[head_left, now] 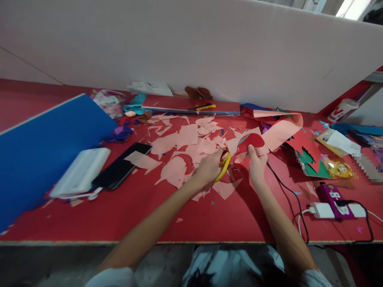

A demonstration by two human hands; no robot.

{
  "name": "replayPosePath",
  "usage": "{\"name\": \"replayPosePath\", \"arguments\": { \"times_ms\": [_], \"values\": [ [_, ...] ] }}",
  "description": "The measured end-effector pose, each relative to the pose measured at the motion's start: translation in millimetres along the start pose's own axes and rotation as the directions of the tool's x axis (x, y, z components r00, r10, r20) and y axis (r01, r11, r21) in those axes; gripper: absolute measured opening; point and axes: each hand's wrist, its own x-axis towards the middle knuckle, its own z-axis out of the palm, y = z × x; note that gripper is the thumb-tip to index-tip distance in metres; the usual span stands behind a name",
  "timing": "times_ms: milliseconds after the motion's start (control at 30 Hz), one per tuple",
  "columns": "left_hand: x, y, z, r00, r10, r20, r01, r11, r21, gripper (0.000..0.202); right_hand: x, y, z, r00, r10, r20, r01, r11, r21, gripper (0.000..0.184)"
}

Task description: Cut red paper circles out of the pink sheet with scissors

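My left hand [208, 166] is closed on a pair of scissors with yellow handles [223, 169]; the blades point toward the sheet and are mostly hidden. My right hand [257, 165] pinches a curling peach-coloured sheet [283, 133], paper or thin felt, together with a rounded red piece [254, 142] lying against it. The sheet's long end bends up and back to the right. Beneath and around both hands lie many peach offcuts [172, 171] on the red tabletop [134, 223].
To the left are a blue board [44, 147], a white case [82, 171] and a black phone [122, 165]. Craft knives [203, 107] lie at the back below a pale partition [179, 48]. A purple power strip [335, 201] with cables and a glue bottle [343, 109] are right.
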Motion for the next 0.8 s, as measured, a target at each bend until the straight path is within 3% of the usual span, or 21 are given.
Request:
{"name": "replayPosePath", "arguments": {
  "times_ms": [800],
  "values": [
    [4, -10, 1.7, 0.999, 0.046, -0.025, -0.047, 0.997, -0.063, 0.044, 3, 2, -2, 1.000, 0.015, 0.018, -0.015, 1.000, 0.020, 0.024]
  ]
}}
